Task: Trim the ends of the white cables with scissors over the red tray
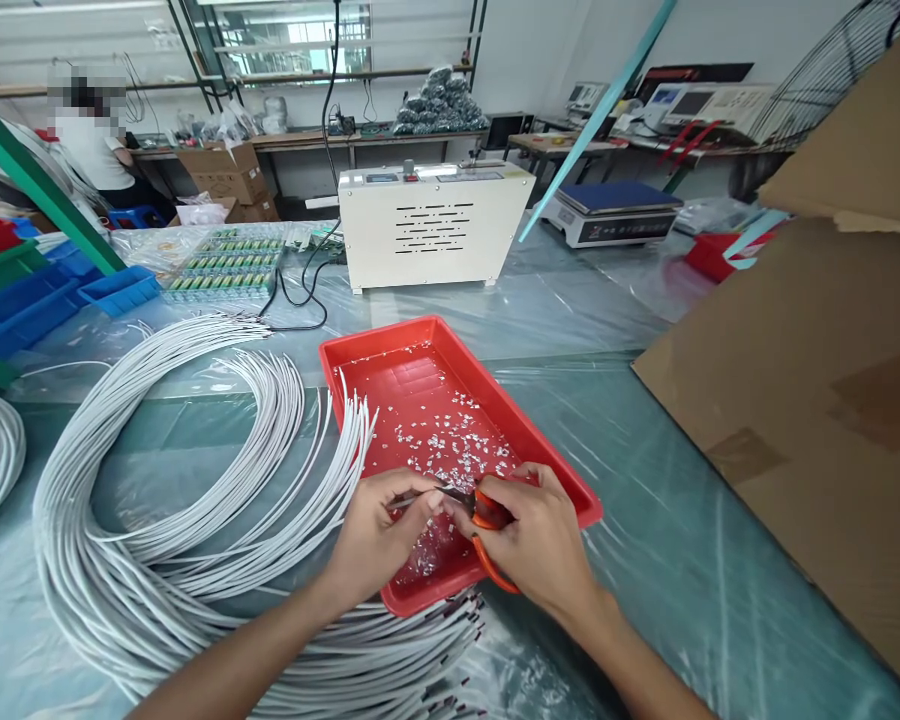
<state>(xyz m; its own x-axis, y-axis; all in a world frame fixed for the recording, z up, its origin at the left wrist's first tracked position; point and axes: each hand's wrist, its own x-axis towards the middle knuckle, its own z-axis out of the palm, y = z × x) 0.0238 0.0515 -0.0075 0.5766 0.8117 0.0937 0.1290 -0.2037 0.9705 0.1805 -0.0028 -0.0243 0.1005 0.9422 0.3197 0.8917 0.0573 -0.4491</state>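
My left hand [379, 530] is closed, thumb and fingertips pinching what looks like the end of a white cable; most of that cable is hidden by the hand. My right hand [544, 535] grips orange-handled scissors [495, 565], their dark blades pointing left at the left fingertips. Both hands are above the near part of a red tray [521, 405], which is scattered with small white scraps. To the left lies a large coil of white cables [75, 480]. Some cable ends reach over the tray's left rim, and others with dark tips lie below its near edge.
A cream-coloured machine [439, 235] stands behind the tray, with a scale [607, 212] to its right. Cardboard [817, 420] leans in along the right side. Blue bins [120, 290] and a panel of green-yellow parts [229, 262] sit at the left. A person [94, 150] sits in the background.
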